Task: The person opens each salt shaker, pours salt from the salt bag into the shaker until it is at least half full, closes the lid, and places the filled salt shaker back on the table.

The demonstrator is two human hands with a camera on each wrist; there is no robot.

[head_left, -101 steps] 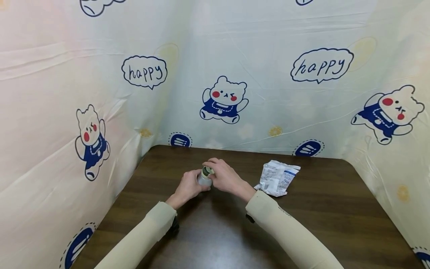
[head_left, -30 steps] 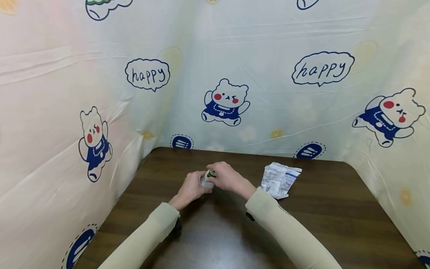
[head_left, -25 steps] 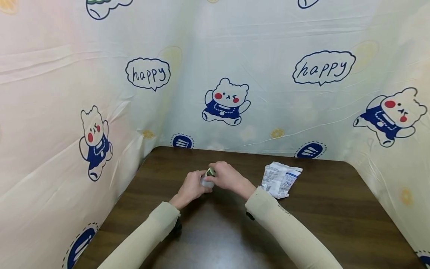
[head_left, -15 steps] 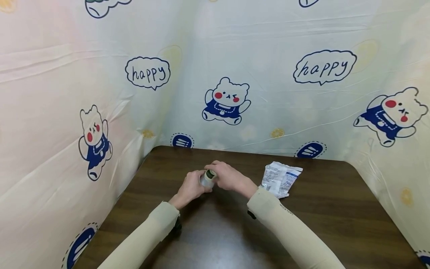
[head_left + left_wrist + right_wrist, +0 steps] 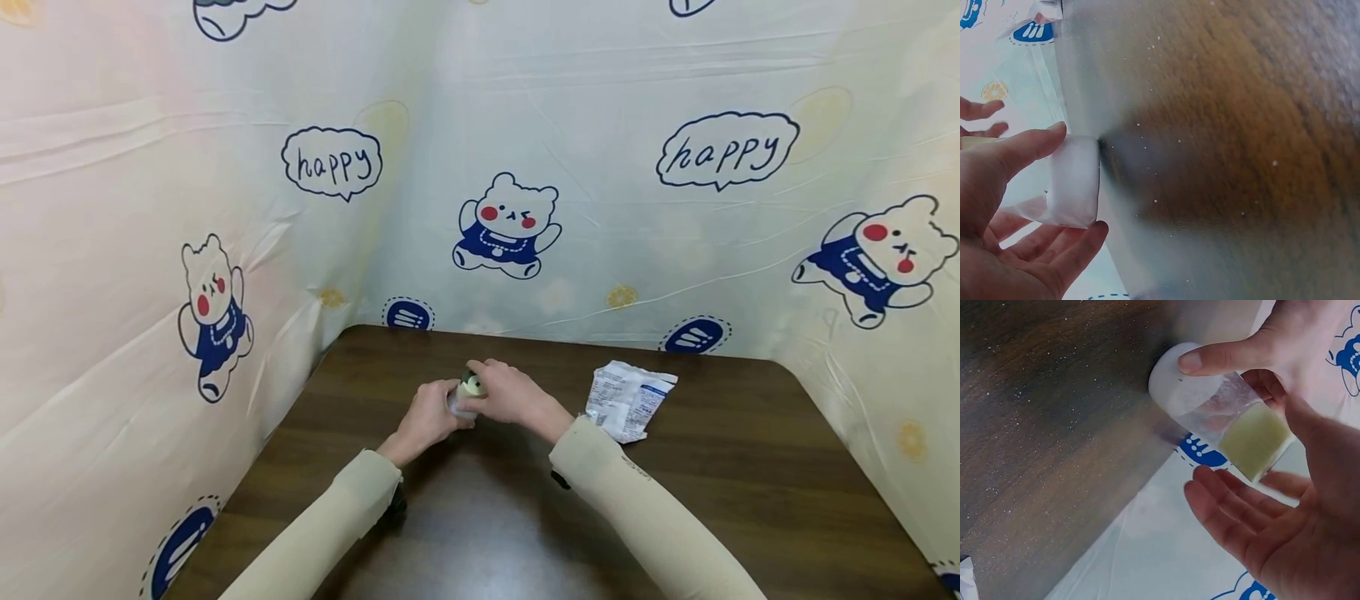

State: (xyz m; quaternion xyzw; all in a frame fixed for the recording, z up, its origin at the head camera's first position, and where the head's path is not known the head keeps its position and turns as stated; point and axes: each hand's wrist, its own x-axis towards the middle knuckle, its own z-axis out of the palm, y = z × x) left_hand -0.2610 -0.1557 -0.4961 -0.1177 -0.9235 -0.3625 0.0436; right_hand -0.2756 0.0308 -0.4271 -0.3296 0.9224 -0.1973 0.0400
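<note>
My left hand (image 5: 426, 423) grips a small clear jar (image 5: 1075, 181) with white contents at its base, held just over the table. In the left wrist view the thumb lies along one side and the fingertips on the other. A pale yellow-green lid (image 5: 1255, 442) tops the jar, leaning toward my right in the head view. My right hand (image 5: 513, 396) holds this lid between thumb and index finger, partly hidden there. In the right wrist view its other fingers (image 5: 1219, 512) spread loosely beside the lid.
A crumpled white packet (image 5: 628, 402) with printed text lies to the right on the dark wooden table (image 5: 720, 467). White specks show on the tabletop in both wrist views. A printed cloth (image 5: 585, 250) with bears hangs behind and at both sides.
The right fingers shift about the lid: half a second ago they stood back, showing its dark green top, and now they cover more of it. The left hand keeps its hold on the jar.
</note>
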